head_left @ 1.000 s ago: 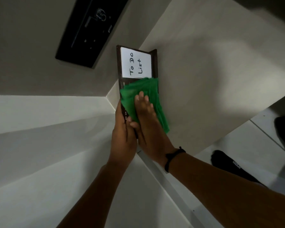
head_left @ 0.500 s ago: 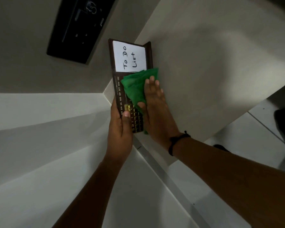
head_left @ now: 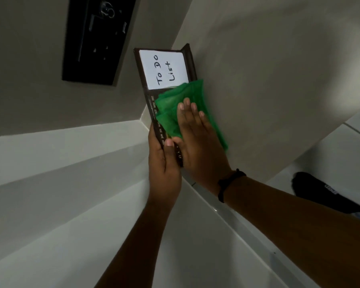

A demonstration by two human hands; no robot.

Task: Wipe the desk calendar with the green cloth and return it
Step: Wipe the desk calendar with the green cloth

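The dark brown desk calendar [head_left: 148, 80] is held up in front of me, with a white "To Do List" card on its upper part and month names printed down its left edge. My left hand [head_left: 164, 169] grips its lower end, thumb on the front face. My right hand [head_left: 197, 138] presses the crumpled green cloth [head_left: 175, 109] flat against the calendar's lower face, fingers spread over it. The cloth hangs past the calendar's right edge and hides most of the date grid.
A black switch panel [head_left: 96, 40] is on the grey wall at upper left. A grey surface [head_left: 268, 80] fills the right side, a white ledge [head_left: 60, 163] the left. A black-socked foot [head_left: 320, 190] rests on the tiled floor at lower right.
My right hand slid the cloth up the calendar face, uncovering the date grid, then back down over it. The left hand kept its grip on the lower end.
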